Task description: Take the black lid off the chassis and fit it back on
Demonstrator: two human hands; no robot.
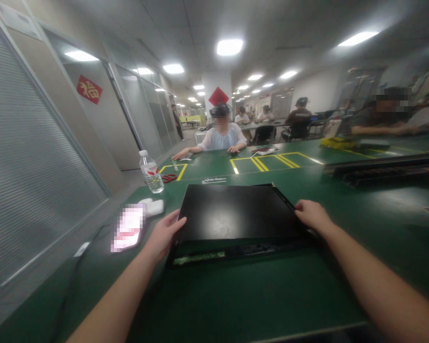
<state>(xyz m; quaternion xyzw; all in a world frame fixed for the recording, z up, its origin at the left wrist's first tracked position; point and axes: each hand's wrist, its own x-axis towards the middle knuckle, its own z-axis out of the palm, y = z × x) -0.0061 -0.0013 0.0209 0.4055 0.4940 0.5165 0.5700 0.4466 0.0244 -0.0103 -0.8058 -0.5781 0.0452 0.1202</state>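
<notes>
Pinching opposite edges of the black panel [236,212] in the head view, the left hand [167,232] and the right hand [313,216] held it level with each other, thumbs uppermost and some fingers hidden, over the green bench [250,300]. Whether the panel touched the bench could not be told; a dark strip [243,251] ran along its near side. Left of the panel lay a phone [128,227], and beyond its far edge sat a co-worker [219,137].
</notes>
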